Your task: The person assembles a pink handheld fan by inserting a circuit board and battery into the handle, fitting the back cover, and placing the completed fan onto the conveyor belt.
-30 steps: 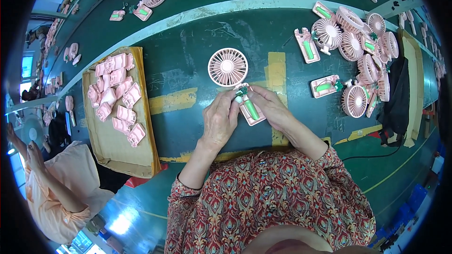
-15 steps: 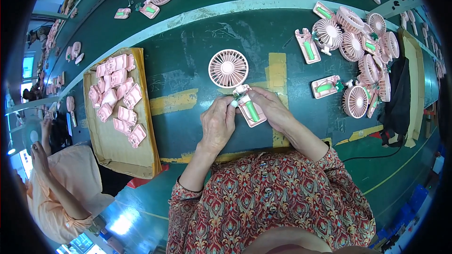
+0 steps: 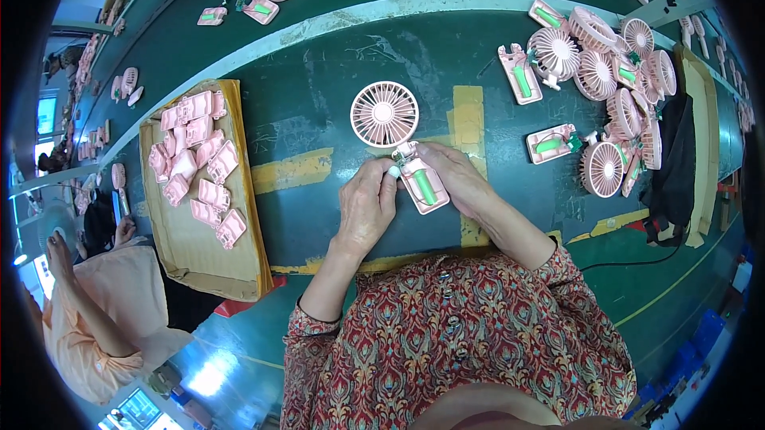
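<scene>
In front of me is a pink handheld fan [image 3: 385, 114], its round grille lying on the green table and its opened handle pointing toward me. A green battery [image 3: 425, 186] lies inside that handle shell. My right hand [image 3: 460, 178] is closed around the handle's right side, near the neck. On the left of the neck, my left hand [image 3: 368, 197] pinches, with a small pale round piece [image 3: 394, 171] showing at the fingertips. What else those fingers hold is hidden.
A cardboard tray [image 3: 253, 223] of pink shell pieces [image 3: 213, 192] stands at the left. Several pink fans [image 3: 596, 78] are heaped at the right, beside a black cloth [image 3: 673, 167]. More fans lie on the belt beyond a pale rail [image 3: 335, 17]. A co-worker [image 3: 96, 326] sits at far left.
The fan and both hands have shifted very slightly. Fans on the far belt have moved to the right. The co-worker's hands have come down.
</scene>
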`<action>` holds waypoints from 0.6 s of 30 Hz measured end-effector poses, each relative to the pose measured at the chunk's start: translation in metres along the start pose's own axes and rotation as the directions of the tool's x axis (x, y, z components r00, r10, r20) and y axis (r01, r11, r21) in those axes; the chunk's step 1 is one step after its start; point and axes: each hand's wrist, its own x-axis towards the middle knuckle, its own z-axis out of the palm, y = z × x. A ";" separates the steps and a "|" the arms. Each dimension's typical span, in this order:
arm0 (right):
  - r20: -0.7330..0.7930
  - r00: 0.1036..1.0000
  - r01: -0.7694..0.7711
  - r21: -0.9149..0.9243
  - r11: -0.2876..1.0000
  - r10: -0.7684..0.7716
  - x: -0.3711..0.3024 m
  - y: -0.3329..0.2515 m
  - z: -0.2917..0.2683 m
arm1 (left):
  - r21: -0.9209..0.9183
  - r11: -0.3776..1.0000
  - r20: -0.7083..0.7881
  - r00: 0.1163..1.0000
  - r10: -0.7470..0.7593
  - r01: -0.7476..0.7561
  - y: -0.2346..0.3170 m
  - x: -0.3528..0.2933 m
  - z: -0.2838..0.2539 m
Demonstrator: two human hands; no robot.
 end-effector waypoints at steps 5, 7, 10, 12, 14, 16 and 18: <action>0.045 0.999 -0.013 -0.004 1.000 0.014 0.003 0.005 -0.005 | 0.049 0.997 -0.013 0.998 0.061 -0.060 0.001 0.001 0.000; 0.051 0.999 -0.012 -0.012 1.000 0.013 0.003 0.006 -0.006 | 0.062 0.996 -0.016 0.997 0.072 -0.071 0.000 0.001 0.000; 0.047 0.999 -0.024 -0.020 1.000 0.025 0.002 0.004 -0.004 | 0.081 0.993 -0.015 0.996 0.092 -0.091 0.000 0.002 0.000; 0.036 0.999 -0.034 -0.022 0.999 0.035 0.002 0.004 -0.005 | 0.086 0.991 -0.013 0.995 0.103 -0.102 0.000 0.003 0.000; 0.046 0.999 -0.014 -0.044 0.999 0.016 0.005 0.008 -0.008 | 0.060 0.991 -0.032 0.993 0.118 -0.116 0.001 0.004 0.000; 0.044 0.999 -0.021 -0.044 0.999 0.023 0.005 0.009 -0.009 | 0.066 0.992 -0.024 0.993 0.113 -0.111 0.001 0.004 0.000; 0.043 0.999 -0.028 -0.044 0.999 0.030 0.005 0.009 -0.008 | 0.072 0.992 -0.018 0.994 0.108 -0.107 0.001 0.004 -0.001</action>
